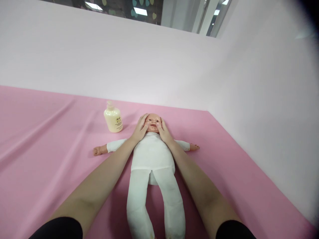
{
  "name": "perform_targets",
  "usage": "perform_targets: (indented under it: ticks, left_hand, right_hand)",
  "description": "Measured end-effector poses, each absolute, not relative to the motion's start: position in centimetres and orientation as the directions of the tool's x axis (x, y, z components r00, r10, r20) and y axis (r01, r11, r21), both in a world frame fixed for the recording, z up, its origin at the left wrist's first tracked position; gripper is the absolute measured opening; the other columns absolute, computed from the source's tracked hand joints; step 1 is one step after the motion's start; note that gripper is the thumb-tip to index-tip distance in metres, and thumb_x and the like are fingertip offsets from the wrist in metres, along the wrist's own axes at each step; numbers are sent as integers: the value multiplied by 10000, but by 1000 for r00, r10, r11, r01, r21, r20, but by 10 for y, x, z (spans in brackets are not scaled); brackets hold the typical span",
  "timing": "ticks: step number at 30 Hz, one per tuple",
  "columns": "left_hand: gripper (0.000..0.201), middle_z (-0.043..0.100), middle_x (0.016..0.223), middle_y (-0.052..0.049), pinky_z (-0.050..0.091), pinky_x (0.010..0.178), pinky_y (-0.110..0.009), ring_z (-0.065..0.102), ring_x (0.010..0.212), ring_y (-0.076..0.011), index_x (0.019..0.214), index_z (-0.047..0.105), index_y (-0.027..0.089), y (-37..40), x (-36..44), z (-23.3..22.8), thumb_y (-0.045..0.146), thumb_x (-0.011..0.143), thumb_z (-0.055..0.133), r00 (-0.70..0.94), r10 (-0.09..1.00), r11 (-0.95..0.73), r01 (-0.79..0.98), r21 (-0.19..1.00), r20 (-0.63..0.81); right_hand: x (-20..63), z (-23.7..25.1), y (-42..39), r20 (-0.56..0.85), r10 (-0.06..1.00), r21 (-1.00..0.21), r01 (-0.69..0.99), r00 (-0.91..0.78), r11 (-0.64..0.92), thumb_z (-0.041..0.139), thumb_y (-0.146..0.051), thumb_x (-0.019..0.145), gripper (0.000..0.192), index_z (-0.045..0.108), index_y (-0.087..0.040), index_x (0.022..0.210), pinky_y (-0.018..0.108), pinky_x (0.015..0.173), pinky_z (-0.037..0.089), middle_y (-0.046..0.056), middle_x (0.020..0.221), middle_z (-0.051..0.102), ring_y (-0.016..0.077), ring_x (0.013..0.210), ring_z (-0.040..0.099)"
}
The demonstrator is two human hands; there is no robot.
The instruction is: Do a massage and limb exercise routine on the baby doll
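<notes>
A baby doll [152, 156] in a white cloth body lies on its back on the pink sheet [50, 139], arms spread, legs toward me. My left hand [140, 128] rests flat against the left side of the doll's head [153, 121]. My right hand [163, 131] lies against the other side, with its thumb on the cheek. Both hands cup the face with fingers spread, and neither grips anything.
A cream pump bottle [113, 118] stands upright on the sheet just left of the doll's head. White walls [261, 93] close in the back and right sides. The sheet shows soft creases at the left.
</notes>
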State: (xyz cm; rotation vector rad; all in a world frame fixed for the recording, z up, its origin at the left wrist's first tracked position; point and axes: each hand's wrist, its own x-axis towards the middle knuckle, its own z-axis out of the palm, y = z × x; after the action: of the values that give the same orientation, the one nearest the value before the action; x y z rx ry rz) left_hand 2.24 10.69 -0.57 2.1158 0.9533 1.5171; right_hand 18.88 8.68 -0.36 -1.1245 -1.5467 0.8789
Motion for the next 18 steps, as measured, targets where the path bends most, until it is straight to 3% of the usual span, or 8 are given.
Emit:
perform_targets:
  ticks: [3, 7, 14, 18]
  left_hand:
    - [538, 435, 1388, -124, 236, 1149, -434, 368, 1321, -207, 1319, 425, 176, 112, 24, -10, 510, 951, 218, 125, 741, -667, 262, 698, 660]
    - [543, 460, 1379, -120, 262, 1143, -419, 401, 1308, -196, 1307, 442, 165, 118, 27, -16, 511, 949, 224, 28, 826, -558, 193, 807, 564]
    - [482, 509, 1353, -102, 288, 1134, -422, 442, 1282, -193, 1265, 491, 174, 120, 28, -19, 470, 951, 274, -22, 841, -532, 145, 834, 540]
    - [466, 526, 1333, -103, 314, 1119, -422, 462, 1265, -193, 1249, 499, 172, 124, 27, -22, 456, 950, 282, -36, 858, -503, 142, 852, 513]
  right_hand:
    - [189, -7, 91, 320, 946, -915, 244, -41, 321, 331, -598, 891, 680, 263, -213, 1447, 362, 1167, 174, 49, 1517, 283, 148, 1401, 253]
    - [188, -11, 98, 337, 941, -921, 221, 34, 321, 260, -602, 900, 678, 354, -160, 1405, 330, 1156, 201, 72, 1476, 365, 145, 1374, 308]
    - [192, -14, 105, 326, 940, -921, 259, 103, 291, 304, -440, 903, 465, 601, -176, 1144, 347, 1043, 369, 68, 1185, 642, 179, 1141, 553]
    - [194, -18, 108, 319, 944, -926, 240, 88, 291, 348, -343, 860, 398, 629, -167, 1081, 351, 950, 443, 76, 1100, 677, 188, 1031, 612]
